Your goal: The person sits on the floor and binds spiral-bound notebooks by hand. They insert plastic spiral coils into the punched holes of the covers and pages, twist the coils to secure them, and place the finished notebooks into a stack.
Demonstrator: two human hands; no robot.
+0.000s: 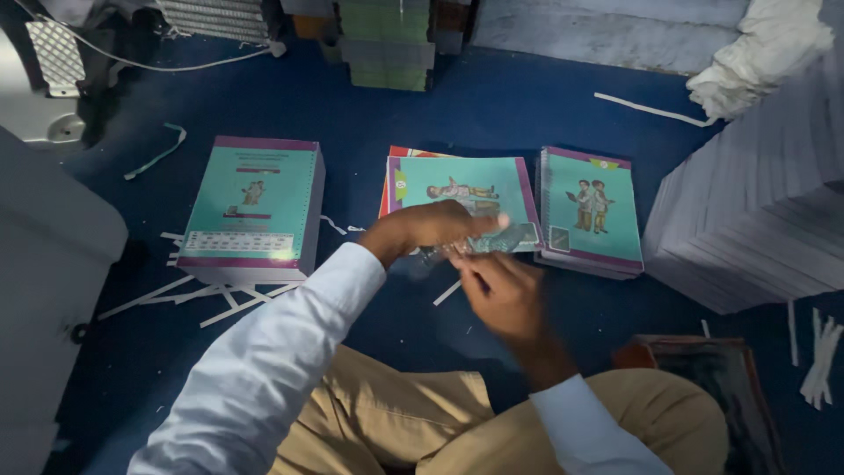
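My left hand (pixel 431 227) and my right hand (pixel 501 295) meet in front of me over a blue floor. Between their fingers is a thin clear strip of plastic (pixel 466 251), blurred by motion; both hands pinch it. Just beyond the hands lies a middle stack of teal-covered booklets (pixel 466 189) with a purple border and drawn figures. A taller stack of the same kind of booklets (pixel 251 207) stands to the left, and a spiral-bound stack (pixel 591 211) lies to the right.
A large pile of white paper sheets (pixel 756 229) rises at the right. Paper offcut strips (pixel 220 299) litter the blue floor. A grey machine (pixel 44 246) stands at the left, and a dark wooden-edged object (pixel 703 378) sits by my right knee.
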